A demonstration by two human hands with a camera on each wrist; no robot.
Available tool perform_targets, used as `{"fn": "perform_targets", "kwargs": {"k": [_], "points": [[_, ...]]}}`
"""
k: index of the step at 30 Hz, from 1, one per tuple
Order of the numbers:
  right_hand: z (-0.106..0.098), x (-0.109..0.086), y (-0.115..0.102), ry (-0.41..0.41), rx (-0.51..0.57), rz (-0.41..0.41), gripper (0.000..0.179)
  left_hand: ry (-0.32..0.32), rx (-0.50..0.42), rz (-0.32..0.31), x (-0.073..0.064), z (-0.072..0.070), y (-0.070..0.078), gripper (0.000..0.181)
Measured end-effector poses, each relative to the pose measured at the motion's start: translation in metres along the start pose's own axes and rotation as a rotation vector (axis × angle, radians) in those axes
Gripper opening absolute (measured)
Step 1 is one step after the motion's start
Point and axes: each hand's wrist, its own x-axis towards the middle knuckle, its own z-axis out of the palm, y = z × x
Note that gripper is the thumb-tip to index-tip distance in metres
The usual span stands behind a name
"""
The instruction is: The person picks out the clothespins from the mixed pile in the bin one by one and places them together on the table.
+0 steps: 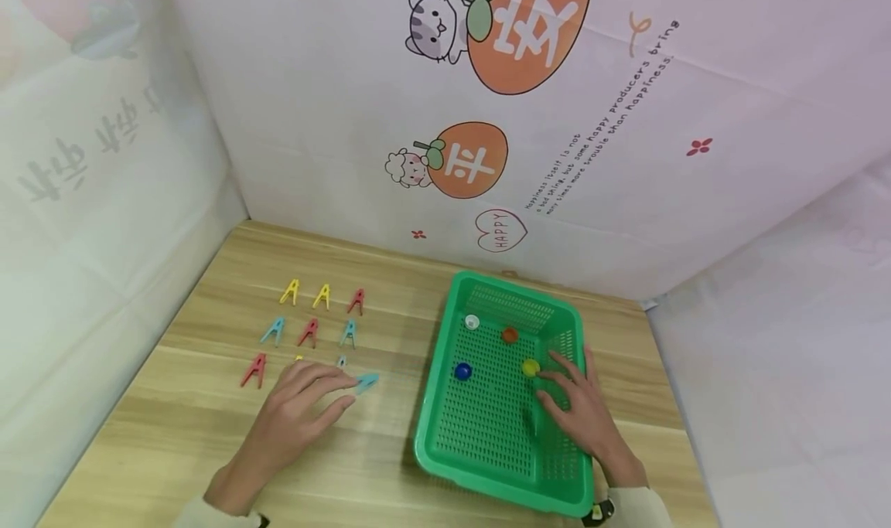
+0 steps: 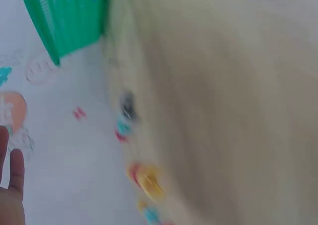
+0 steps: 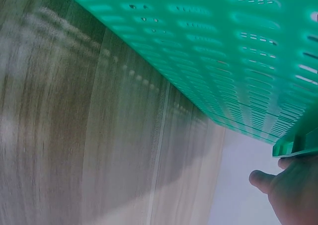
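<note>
My left hand is over the table with a blue clothespin at its fingertips. Its fingers show at the left wrist view's edge, where motion blurs much of the picture. My right hand reaches across the right rim of a green plastic basket, with several fingers inside and one outside against the wall. A small yellow round piece in the basket sits right by those fingertips. The right wrist view shows this hand close under the rim.
Clothespins lie in rows at left, including red, yellow and blue ones. Inside the basket are white, orange and dark blue round pieces. Printed white sheets wall in the wooden table.
</note>
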Motion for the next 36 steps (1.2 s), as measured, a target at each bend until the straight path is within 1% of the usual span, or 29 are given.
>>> {"fn": "perform_targets", "kwargs": {"k": [3, 4, 7, 8, 11, 13, 16, 20, 21, 30, 36], "points": [[0.001, 0.000, 0.000, -0.004, 0.001, 0.003, 0.031, -0.008, 0.051, -0.044, -0.020, -0.019, -0.005, 0.039], [0.001, 0.000, 0.000, -0.006, 0.002, 0.006, 0.031, -0.020, 0.069, -0.066, -0.027, -0.026, -0.006, 0.041], [0.001, 0.000, 0.000, -0.011, 0.001, 0.012, 0.031, -0.071, 0.117, -0.153, -0.049, -0.049, -0.007, 0.044], [0.001, 0.000, 0.000, -0.010, 0.003, 0.011, 0.031, -0.092, 0.130, -0.188, -0.056, -0.056, -0.007, 0.043], [0.000, 0.000, 0.000, -0.009, 0.004, 0.008, 0.031, -0.153, 0.175, -0.282, -0.070, -0.077, -0.009, 0.030], [-0.001, 0.000, 0.000, -0.008, 0.006, 0.009, 0.031, -0.183, 0.208, -0.320, -0.075, -0.089, -0.012, 0.030], [-0.002, 0.000, -0.002, -0.007, 0.008, 0.007, 0.030, -0.201, 0.261, -0.313, -0.080, -0.101, -0.016, 0.031], [-0.002, 0.001, -0.004, -0.001, 0.012, -0.002, 0.028, -0.205, 0.321, -0.265, -0.084, -0.110, -0.022, 0.057], [-0.002, 0.001, -0.004, -0.003, 0.014, -0.001, 0.028, -0.209, 0.332, -0.262, -0.084, -0.112, -0.023, 0.060], [-0.001, 0.001, -0.001, -0.004, 0.010, -0.012, 0.030, -0.260, 0.416, -0.242, -0.092, -0.121, -0.023, 0.070], [0.000, 0.001, 0.000, 0.004, 0.009, -0.015, 0.029, -0.299, 0.445, -0.238, -0.094, -0.126, -0.023, 0.068]]}}
